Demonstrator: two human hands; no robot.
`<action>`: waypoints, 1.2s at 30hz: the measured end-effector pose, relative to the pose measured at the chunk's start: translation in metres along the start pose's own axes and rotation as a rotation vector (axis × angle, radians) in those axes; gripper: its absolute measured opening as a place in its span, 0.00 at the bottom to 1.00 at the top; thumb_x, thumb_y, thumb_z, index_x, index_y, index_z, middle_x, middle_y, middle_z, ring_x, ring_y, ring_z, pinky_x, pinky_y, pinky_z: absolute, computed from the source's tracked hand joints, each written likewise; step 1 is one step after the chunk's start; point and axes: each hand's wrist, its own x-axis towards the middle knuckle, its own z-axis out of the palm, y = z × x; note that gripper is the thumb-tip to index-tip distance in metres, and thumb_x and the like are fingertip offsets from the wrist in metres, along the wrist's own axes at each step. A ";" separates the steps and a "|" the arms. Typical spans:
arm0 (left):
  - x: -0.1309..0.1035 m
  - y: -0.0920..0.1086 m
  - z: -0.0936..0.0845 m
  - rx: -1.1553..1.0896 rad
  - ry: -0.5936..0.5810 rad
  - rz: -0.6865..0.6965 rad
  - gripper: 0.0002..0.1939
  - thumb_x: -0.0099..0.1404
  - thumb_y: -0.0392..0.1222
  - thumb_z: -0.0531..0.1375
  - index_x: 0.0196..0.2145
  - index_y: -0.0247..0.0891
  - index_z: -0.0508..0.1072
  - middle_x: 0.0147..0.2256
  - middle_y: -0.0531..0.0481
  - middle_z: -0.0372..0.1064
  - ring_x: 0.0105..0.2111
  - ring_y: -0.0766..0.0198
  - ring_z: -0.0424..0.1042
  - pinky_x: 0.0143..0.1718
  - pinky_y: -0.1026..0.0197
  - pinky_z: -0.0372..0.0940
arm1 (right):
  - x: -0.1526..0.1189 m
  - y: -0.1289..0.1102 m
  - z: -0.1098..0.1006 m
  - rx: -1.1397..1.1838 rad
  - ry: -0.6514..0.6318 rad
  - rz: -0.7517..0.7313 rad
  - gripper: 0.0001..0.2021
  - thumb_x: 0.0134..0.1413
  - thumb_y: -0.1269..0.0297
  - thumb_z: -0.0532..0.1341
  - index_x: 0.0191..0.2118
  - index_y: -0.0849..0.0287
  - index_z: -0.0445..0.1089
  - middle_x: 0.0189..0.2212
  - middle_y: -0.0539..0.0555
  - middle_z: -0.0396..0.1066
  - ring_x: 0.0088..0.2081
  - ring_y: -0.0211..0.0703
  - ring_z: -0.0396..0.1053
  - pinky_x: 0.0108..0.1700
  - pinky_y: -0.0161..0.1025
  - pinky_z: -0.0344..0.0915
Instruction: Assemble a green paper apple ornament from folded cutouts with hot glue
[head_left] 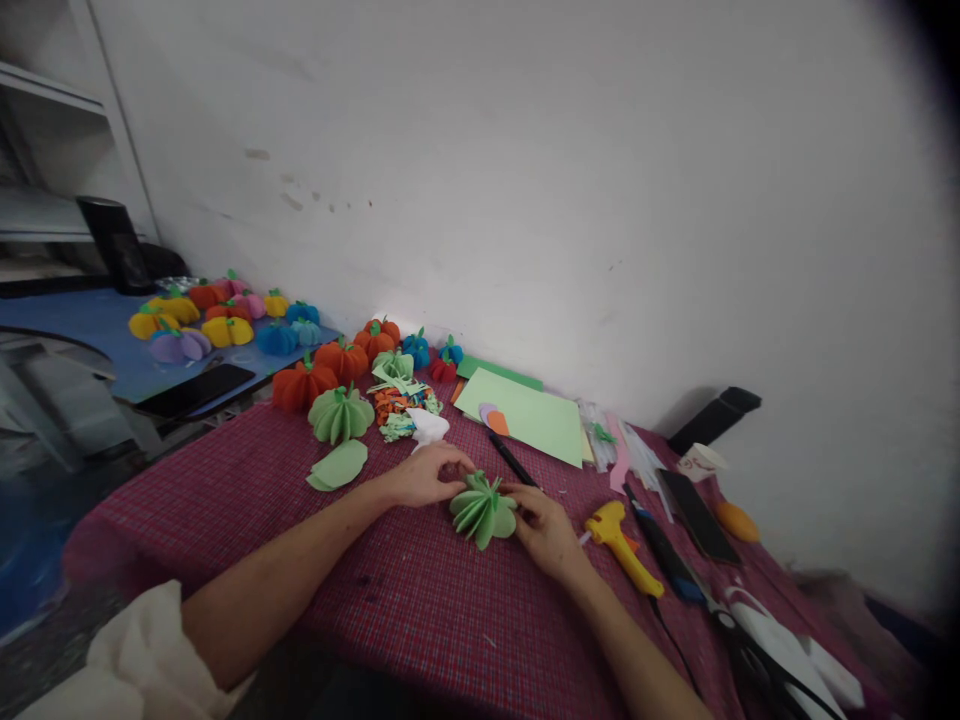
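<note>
A light green paper pumpkin (pixel 484 515) with fanned folds and a darker green top sits on the red checked cloth in front of me. My left hand (pixel 427 474) has its fingertips at the pumpkin's upper left side. On the other side, my right hand (pixel 546 530) holds the pumpkin's right edge with bent fingers, some of them partly hidden. Left of my left hand lie light green paper cutouts (pixel 339 466). Beyond the pumpkin is a black pen (pixel 513 460). A yellow glue gun (pixel 622 548) lies to the right of my right hand.
Finished orange paper pumpkins (pixel 341 358) and a green one (pixel 340 415) stand at the back left, near paper scraps (pixel 401 405). Light green sheets (pixel 529 415) lie by the wall. At right are a utility knife (pixel 664 545), scissors (pixel 750 640) and a phone (pixel 699 515). More pumpkins fill a blue table (pixel 97 340).
</note>
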 end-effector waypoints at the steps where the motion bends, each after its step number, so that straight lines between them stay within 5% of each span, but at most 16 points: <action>1: 0.000 0.000 0.001 -0.009 0.005 -0.007 0.11 0.54 0.36 0.56 0.37 0.36 0.72 0.32 0.50 0.70 0.30 0.67 0.65 0.34 0.65 0.60 | 0.000 0.000 0.000 -0.002 -0.002 -0.003 0.11 0.50 0.72 0.56 0.37 0.54 0.72 0.43 0.53 0.70 0.44 0.43 0.66 0.46 0.41 0.61; 8: 0.006 0.004 -0.009 -0.036 0.051 -0.121 0.21 0.51 0.30 0.51 0.43 0.36 0.69 0.39 0.48 0.69 0.35 0.64 0.65 0.38 0.62 0.60 | 0.001 -0.002 0.000 0.067 0.011 -0.025 0.09 0.51 0.72 0.56 0.35 0.55 0.72 0.43 0.53 0.70 0.45 0.42 0.65 0.47 0.40 0.61; 15: 0.035 0.014 -0.018 -0.035 -0.360 0.000 0.33 0.47 0.29 0.49 0.52 0.44 0.62 0.52 0.53 0.61 0.51 0.59 0.57 0.53 0.55 0.51 | 0.002 0.000 0.000 0.061 0.057 -0.082 0.13 0.46 0.77 0.56 0.37 0.56 0.72 0.41 0.53 0.71 0.44 0.42 0.66 0.47 0.40 0.60; 19: 0.040 0.011 -0.008 -0.025 -0.424 -0.017 0.31 0.48 0.28 0.50 0.51 0.43 0.64 0.49 0.50 0.64 0.49 0.59 0.59 0.53 0.55 0.52 | 0.004 0.003 0.000 0.075 0.092 -0.122 0.13 0.47 0.77 0.54 0.36 0.57 0.71 0.38 0.52 0.72 0.42 0.40 0.67 0.47 0.40 0.60; 27: 0.040 0.012 -0.001 -0.106 -0.410 -0.081 0.27 0.53 0.32 0.54 0.52 0.42 0.62 0.51 0.48 0.61 0.50 0.59 0.60 0.52 0.56 0.54 | 0.005 0.011 0.007 0.015 0.211 0.059 0.13 0.47 0.72 0.58 0.41 0.58 0.68 0.35 0.53 0.71 0.37 0.42 0.66 0.41 0.39 0.62; 32: 0.030 0.008 -0.020 -0.008 -0.214 -0.156 0.22 0.52 0.32 0.52 0.47 0.39 0.63 0.43 0.49 0.64 0.39 0.63 0.63 0.41 0.61 0.60 | 0.002 0.014 0.008 0.066 0.258 0.135 0.15 0.43 0.72 0.60 0.41 0.58 0.64 0.32 0.51 0.68 0.32 0.38 0.65 0.34 0.35 0.62; 36: 0.005 0.015 -0.032 0.080 -0.164 -0.194 0.13 0.55 0.35 0.52 0.40 0.38 0.64 0.35 0.52 0.63 0.33 0.65 0.62 0.36 0.63 0.59 | -0.005 0.011 0.004 0.079 0.237 0.146 0.11 0.41 0.72 0.60 0.35 0.59 0.63 0.27 0.48 0.65 0.27 0.36 0.63 0.29 0.33 0.59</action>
